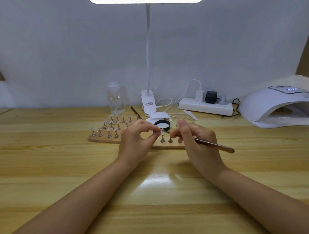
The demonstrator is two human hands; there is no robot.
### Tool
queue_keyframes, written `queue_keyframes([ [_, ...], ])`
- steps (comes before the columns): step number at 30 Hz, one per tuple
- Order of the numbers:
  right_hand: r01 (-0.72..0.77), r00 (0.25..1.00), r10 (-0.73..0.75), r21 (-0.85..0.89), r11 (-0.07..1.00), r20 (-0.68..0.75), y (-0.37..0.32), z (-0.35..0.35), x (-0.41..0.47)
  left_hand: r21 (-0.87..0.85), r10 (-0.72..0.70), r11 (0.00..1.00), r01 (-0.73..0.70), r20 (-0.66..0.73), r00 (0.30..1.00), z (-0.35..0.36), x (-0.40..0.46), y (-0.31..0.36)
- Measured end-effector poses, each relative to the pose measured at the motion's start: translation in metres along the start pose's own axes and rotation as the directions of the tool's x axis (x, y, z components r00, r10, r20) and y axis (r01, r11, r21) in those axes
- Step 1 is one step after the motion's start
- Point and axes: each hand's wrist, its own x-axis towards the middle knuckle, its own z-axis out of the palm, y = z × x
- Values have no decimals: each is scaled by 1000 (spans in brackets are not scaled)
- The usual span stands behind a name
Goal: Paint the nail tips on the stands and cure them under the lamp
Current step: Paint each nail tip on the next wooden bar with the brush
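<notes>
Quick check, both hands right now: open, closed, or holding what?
Left hand: closed, pinching a nail tip between fingertips above the wooden board.
Right hand: closed, gripping the brush, bristle end aimed at that tip.

curing lamp [274, 106] cropped right, brush tip [167, 132] blurred

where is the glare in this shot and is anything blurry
Head view: the desk lamp head is blown out white at the top edge; its glare pools on the table between the forearms. The nail tip pinched by the left hand is soft. Wide-angle bowing curves the table edges.
</notes>
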Motion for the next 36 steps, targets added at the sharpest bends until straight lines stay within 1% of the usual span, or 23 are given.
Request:
queue_keyframes([
  [2,4,1000,-4,-39,999,13,0,0,1,-1,3,1000,-3,1,1000,-1,0,0],
  [5,-57,998,55,49,997,36,0,1,-1,6,7,1000,-7,7,1000,-1,-1,1],
  [7,-47,999,46,75,996,18,-1,0,-1,10,7,1000,-7,7,1000,-1,0,1],
  [9,-5,1000,5,15,1000,-1,-1,0,0,7,6,1000,-6,5,1000,0,0,1],
  [11,-13,1000,13,-6,1000,12,-1,-1,1,1,11,1000,-11,2,1000,-1,0,0],
  [14,-64,997,59,83,994,53,-2,1,-1,0,20,1000,-20,5,1000,-1,0,0],
  [16,-74,996,67,128,989,57,-2,2,-2,-7,15,1000,-15,6,1000,-1,0,0],
  [21,-86,994,94,152,985,-48,-3,-1,1,-45,-9,999,9,13,1000,-1,0,1],
  [25,-103,991,114,151,983,-66,-3,-4,2,-51,40,998,-40,7,999,0,-1,3],
  [32,-34,999,35,102,994,-8,-2,-1,0,-96,28,995,-24,45,999,-1,-1,2],
  [34,-52,999,50,113,992,18,-4,-1,0,-102,23,995,-17,49,999,0,0,1],
  [36,-115,993,112,190,975,27,-5,0,-1,-114,17,993,-13,34,999,0,-1,1],
])
